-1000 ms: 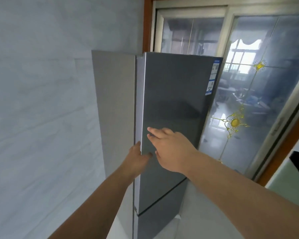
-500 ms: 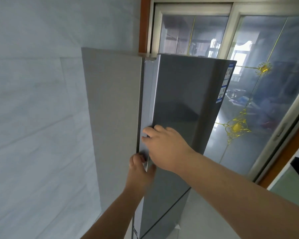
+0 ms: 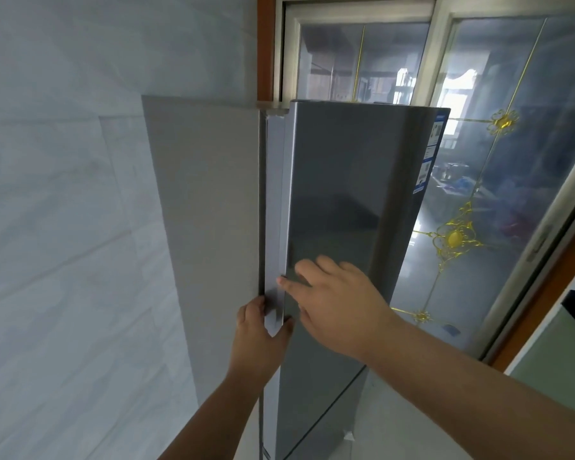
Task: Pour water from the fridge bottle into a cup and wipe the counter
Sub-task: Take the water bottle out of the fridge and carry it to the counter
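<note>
So this is the very start of the job, I'd say: the fridge door (image 3: 339, 207) is only cracked open, a narrow gap showing along its left edge, and no bottle, cup or cloth is anywhere in the head camera, which is the only view there is. The bottle is presumably inside the fridge, but nothing of the interior shows, so I can't tell where it sits or even which shelf. The left hand (image 3: 259, 340) is wrapped round the door's free edge, thumb on the front face and fingers tucked into the gap between the door and the grey cabinet side (image 3: 206, 227), so it's gripping the door edge itself. The right hand (image 3: 339, 303) is loose and spread, holding nothing, its fingers (image 3: 291, 283) reaching toward that same edge just above the left hand; whether the tips actually touch the metal or float just off it is hard to call, since the hand looks a bit blurred. Next move, as I read it, is to swing the door wide enough to see the shelves, and that needs a steady pull from the left hand while the right either helps on the edge or gets free to reach in. The sliding glass door (image 3: 478, 194) with the gold ornaments stands right behind the fridge, so it's probably worth not flinging the door open. Pouring and wiping are both still to come.
</note>
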`<state>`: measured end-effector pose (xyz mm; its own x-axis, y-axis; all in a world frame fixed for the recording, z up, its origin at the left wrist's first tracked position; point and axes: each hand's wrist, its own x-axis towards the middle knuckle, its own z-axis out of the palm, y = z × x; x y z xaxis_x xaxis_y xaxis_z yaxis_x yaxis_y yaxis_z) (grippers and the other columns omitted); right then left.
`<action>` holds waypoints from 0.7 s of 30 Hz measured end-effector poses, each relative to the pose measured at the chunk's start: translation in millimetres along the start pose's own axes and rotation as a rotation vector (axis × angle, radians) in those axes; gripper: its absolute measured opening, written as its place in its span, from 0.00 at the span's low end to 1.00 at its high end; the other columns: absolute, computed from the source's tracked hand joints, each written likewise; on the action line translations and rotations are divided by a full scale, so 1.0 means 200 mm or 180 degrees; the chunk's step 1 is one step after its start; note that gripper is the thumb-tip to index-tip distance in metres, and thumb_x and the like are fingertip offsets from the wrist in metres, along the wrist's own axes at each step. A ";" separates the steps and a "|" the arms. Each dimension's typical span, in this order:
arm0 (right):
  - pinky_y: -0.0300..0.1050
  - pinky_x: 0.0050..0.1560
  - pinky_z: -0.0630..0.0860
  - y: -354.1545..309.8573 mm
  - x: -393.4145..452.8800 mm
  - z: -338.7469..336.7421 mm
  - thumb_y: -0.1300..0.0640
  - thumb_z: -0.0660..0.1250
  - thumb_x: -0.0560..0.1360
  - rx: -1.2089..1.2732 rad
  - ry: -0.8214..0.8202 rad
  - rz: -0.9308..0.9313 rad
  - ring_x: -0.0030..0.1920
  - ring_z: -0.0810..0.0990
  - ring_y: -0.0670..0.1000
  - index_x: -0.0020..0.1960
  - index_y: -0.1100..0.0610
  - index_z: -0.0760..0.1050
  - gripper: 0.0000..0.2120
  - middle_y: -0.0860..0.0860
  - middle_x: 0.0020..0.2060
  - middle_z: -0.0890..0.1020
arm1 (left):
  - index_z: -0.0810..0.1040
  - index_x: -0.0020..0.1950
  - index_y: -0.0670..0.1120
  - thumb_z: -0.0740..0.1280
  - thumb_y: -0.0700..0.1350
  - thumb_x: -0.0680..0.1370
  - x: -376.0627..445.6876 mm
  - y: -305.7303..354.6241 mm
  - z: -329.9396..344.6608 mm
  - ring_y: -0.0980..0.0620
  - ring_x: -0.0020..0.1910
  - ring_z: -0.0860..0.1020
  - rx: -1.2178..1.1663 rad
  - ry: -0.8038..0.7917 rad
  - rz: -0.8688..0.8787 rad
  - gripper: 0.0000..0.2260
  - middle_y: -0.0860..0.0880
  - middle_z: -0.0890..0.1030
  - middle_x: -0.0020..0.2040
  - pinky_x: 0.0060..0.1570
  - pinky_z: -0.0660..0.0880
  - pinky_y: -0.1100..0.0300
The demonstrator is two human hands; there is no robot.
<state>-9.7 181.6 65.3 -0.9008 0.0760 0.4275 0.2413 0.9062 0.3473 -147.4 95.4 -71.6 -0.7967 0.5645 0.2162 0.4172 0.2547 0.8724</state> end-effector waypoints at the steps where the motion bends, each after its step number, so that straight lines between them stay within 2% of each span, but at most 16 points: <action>1: 0.49 0.42 0.77 0.00 0.00 0.00 0.53 0.74 0.71 -0.0039 0.0065 -0.0081 0.50 0.78 0.54 0.66 0.51 0.81 0.23 0.50 0.54 0.80 | 0.69 0.76 0.50 0.76 0.56 0.75 -0.01 0.00 0.00 0.54 0.65 0.76 -0.0035 -0.0004 -0.0017 0.32 0.53 0.72 0.69 0.67 0.75 0.56; 3: 0.49 0.45 0.77 -0.03 0.00 0.01 0.53 0.70 0.74 -0.0055 0.0188 -0.0278 0.52 0.76 0.53 0.64 0.52 0.81 0.18 0.49 0.58 0.79 | 0.70 0.72 0.51 0.78 0.55 0.74 -0.04 0.00 0.00 0.55 0.62 0.76 -0.0075 -0.0074 0.0017 0.30 0.55 0.73 0.65 0.62 0.76 0.58; 6: 0.49 0.53 0.73 -0.06 -0.02 0.01 0.54 0.65 0.77 -0.0159 0.0427 -0.0456 0.56 0.76 0.54 0.65 0.54 0.81 0.18 0.48 0.62 0.79 | 0.72 0.64 0.55 0.76 0.60 0.68 -0.15 0.04 0.05 0.59 0.55 0.77 -0.0191 -0.0185 0.0188 0.28 0.57 0.75 0.58 0.53 0.77 0.61; 7: 0.50 0.58 0.70 -0.07 -0.04 0.01 0.55 0.64 0.78 -0.0238 0.0492 -0.0489 0.58 0.76 0.54 0.65 0.54 0.81 0.17 0.49 0.62 0.80 | 0.71 0.63 0.56 0.73 0.62 0.67 -0.19 0.05 0.08 0.60 0.55 0.76 -0.0187 -0.0194 0.0300 0.28 0.58 0.75 0.58 0.54 0.76 0.62; 9: 0.54 0.73 0.64 -0.07 -0.08 0.00 0.55 0.65 0.79 -0.0346 0.0461 -0.0530 0.63 0.78 0.57 0.62 0.56 0.82 0.15 0.51 0.61 0.82 | 0.68 0.70 0.56 0.66 0.66 0.69 -0.28 0.07 0.17 0.63 0.60 0.69 0.0185 -0.0224 0.0565 0.32 0.62 0.68 0.65 0.62 0.68 0.69; 11: 0.60 0.82 0.48 -0.07 -0.14 -0.02 0.52 0.70 0.77 -0.0502 -0.0020 -0.0425 0.67 0.77 0.58 0.62 0.55 0.84 0.15 0.53 0.61 0.83 | 0.60 0.78 0.56 0.65 0.69 0.71 -0.34 0.08 0.25 0.66 0.64 0.60 0.0407 -0.0324 0.0627 0.38 0.63 0.59 0.67 0.69 0.59 0.72; 13: 0.61 0.81 0.37 -0.06 -0.20 -0.02 0.49 0.71 0.77 -0.0831 -0.0708 -0.0181 0.71 0.75 0.59 0.64 0.55 0.83 0.18 0.55 0.65 0.82 | 0.55 0.80 0.58 0.65 0.77 0.67 -0.38 0.09 0.32 0.69 0.68 0.57 0.0216 -0.0584 0.0622 0.48 0.63 0.58 0.71 0.74 0.61 0.69; 14: 0.61 0.80 0.36 -0.06 -0.24 -0.02 0.47 0.71 0.77 -0.0997 -0.0908 -0.0051 0.72 0.73 0.59 0.65 0.56 0.83 0.19 0.55 0.66 0.81 | 0.52 0.81 0.59 0.66 0.79 0.65 -0.41 0.09 0.34 0.67 0.71 0.59 0.0066 -0.0764 0.0559 0.51 0.63 0.58 0.75 0.76 0.64 0.64; 15: 0.61 0.81 0.37 -0.05 -0.27 -0.02 0.46 0.70 0.77 -0.1076 -0.0991 0.0088 0.72 0.74 0.60 0.65 0.56 0.82 0.21 0.56 0.66 0.81 | 0.51 0.82 0.59 0.71 0.75 0.66 -0.44 0.11 0.35 0.65 0.74 0.61 -0.0069 -0.0924 0.0498 0.52 0.61 0.59 0.77 0.77 0.65 0.60; 16: 0.61 0.81 0.40 -0.04 -0.32 -0.02 0.46 0.69 0.77 -0.1048 -0.0988 0.0221 0.70 0.75 0.60 0.64 0.57 0.82 0.20 0.57 0.65 0.81 | 0.51 0.83 0.58 0.77 0.65 0.69 -0.47 0.13 0.36 0.62 0.76 0.62 -0.0162 -0.1032 0.0484 0.51 0.60 0.59 0.78 0.76 0.66 0.59; 17: 0.60 0.81 0.45 -0.03 -0.36 -0.02 0.48 0.67 0.78 -0.0954 -0.0885 0.0327 0.66 0.77 0.61 0.62 0.58 0.83 0.19 0.58 0.63 0.81 | 0.51 0.83 0.57 0.78 0.55 0.72 -0.51 0.15 0.37 0.59 0.77 0.64 -0.0187 -0.1107 0.0522 0.47 0.59 0.60 0.79 0.75 0.65 0.62; 18: 0.59 0.79 0.51 -0.01 -0.40 -0.01 0.51 0.66 0.77 -0.0867 -0.0728 0.0437 0.60 0.80 0.61 0.58 0.58 0.84 0.15 0.58 0.59 0.82 | 0.51 0.83 0.57 0.76 0.49 0.75 -0.54 0.17 0.39 0.59 0.76 0.64 -0.0167 -0.1187 0.0603 0.45 0.59 0.60 0.79 0.73 0.63 0.67; 19: 0.58 0.74 0.57 0.01 -0.45 0.00 0.53 0.66 0.76 -0.0808 -0.0563 0.0549 0.53 0.82 0.60 0.53 0.58 0.84 0.12 0.57 0.54 0.83 | 0.50 0.82 0.61 0.74 0.47 0.77 -0.56 0.19 0.41 0.61 0.75 0.65 -0.0096 -0.1293 0.0708 0.43 0.61 0.61 0.77 0.70 0.61 0.70; 21: 0.55 0.62 0.65 0.10 -0.54 0.00 0.57 0.68 0.70 -0.0767 -0.0397 0.0745 0.40 0.80 0.58 0.45 0.56 0.82 0.06 0.54 0.42 0.82 | 0.50 0.75 0.76 0.72 0.48 0.78 -0.57 0.21 0.48 0.71 0.68 0.66 -0.0018 -0.1535 0.1063 0.40 0.70 0.64 0.70 0.67 0.64 0.72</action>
<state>92.4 191.7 26.2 -0.8446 0.3335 0.4187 0.5111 0.7353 0.4452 2.8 116.3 -101.3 -0.3328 0.9073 0.2570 0.6080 -0.0019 0.7939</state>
